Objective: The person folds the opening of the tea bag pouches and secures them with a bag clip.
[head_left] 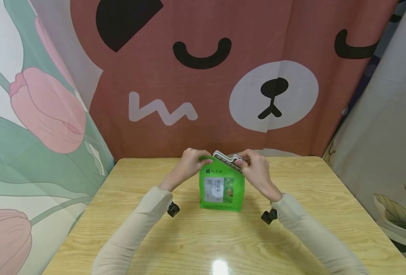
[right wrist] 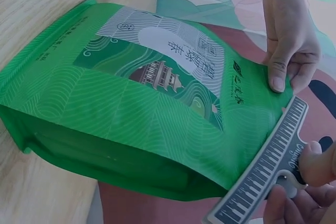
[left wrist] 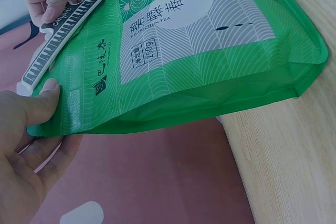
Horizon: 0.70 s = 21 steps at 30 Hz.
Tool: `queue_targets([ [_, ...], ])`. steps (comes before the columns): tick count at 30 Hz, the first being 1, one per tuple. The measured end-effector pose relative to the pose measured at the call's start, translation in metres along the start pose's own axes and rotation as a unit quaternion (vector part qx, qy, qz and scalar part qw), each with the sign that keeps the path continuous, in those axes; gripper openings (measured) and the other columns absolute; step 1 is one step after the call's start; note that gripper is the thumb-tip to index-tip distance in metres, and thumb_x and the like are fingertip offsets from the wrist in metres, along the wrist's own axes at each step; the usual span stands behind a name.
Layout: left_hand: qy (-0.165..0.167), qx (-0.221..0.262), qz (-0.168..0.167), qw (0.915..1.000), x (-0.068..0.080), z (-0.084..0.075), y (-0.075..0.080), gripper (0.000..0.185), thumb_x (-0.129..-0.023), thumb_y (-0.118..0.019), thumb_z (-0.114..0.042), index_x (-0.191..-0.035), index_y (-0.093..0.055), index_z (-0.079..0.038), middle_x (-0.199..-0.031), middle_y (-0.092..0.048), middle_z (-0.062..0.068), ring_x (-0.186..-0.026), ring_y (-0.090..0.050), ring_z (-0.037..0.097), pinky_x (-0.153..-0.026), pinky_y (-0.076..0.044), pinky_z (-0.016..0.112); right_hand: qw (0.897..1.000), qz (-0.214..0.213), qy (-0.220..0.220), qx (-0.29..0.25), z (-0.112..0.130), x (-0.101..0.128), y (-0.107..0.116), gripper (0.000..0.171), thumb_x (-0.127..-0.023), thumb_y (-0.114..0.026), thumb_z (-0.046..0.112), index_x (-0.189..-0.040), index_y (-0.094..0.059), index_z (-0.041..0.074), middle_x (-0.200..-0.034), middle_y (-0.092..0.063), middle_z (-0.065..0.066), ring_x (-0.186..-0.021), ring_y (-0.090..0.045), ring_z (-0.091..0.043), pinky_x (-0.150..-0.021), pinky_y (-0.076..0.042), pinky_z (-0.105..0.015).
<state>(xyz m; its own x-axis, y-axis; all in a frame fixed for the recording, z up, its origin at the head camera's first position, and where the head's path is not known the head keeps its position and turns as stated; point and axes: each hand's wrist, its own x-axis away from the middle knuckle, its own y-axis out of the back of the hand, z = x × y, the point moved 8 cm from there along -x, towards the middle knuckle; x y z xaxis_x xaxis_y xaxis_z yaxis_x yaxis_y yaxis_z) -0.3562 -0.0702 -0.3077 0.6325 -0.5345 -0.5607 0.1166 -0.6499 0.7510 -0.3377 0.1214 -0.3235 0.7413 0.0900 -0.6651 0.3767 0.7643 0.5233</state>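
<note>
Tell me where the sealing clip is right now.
In the head view the sealing clip sits along the top edge of the green tea bag, mid-table, pinched by the right hand while the left hand holds the bag's other corner.

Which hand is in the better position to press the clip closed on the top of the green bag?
The right hand, I think. Its fingers already grip the clip at its end, while the left hand only pinches the top corner of the green bag, which stands upright on the table.
</note>
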Motion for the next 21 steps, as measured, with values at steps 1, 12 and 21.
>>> queue_targets([
  [1,0.000,0.000,0.000,1.0000,-0.0002,0.0001,-0.0002,0.011,-0.088,-0.075,-0.011,-0.099,-0.078,-0.007,-0.092,-0.075,0.002,-0.073,-0.067,0.007,-0.068,-0.053,0.021,1.000,0.006,-0.003,0.000,0.0000,-0.0002,0.0001,0.010,-0.088,-0.076,0.008,-0.095,-0.072,0.003,-0.081,-0.070,-0.007,-0.061,-0.060,-0.017,-0.058,-0.041,-0.035],
  [12,-0.002,0.009,-0.001,1.0000,-0.0002,0.0008,-0.0004,0.012,-0.089,-0.075,-0.011,-0.100,-0.077,-0.007,-0.094,-0.075,0.002,-0.075,-0.067,0.006,-0.068,-0.053,0.022,0.998,0.063,0.002,0.003,0.0015,0.0011,0.0013,0.024,-0.092,-0.073,0.020,-0.109,-0.072,0.003,-0.094,-0.069,-0.011,-0.074,-0.065,-0.023,-0.066,-0.052,-0.041],
  [21,0.002,0.009,-0.003,1.0000,0.0001,0.0018,0.0011,0.013,-0.089,-0.075,-0.013,-0.101,-0.077,-0.008,-0.094,-0.074,0.001,-0.069,-0.063,0.004,-0.063,-0.050,0.022,0.995,0.093,0.021,-0.008,0.0006,0.0024,0.0010,0.029,-0.095,-0.069,0.022,-0.116,-0.070,0.002,-0.097,-0.068,-0.012,-0.077,-0.066,-0.023,-0.068,-0.055,-0.040],
])
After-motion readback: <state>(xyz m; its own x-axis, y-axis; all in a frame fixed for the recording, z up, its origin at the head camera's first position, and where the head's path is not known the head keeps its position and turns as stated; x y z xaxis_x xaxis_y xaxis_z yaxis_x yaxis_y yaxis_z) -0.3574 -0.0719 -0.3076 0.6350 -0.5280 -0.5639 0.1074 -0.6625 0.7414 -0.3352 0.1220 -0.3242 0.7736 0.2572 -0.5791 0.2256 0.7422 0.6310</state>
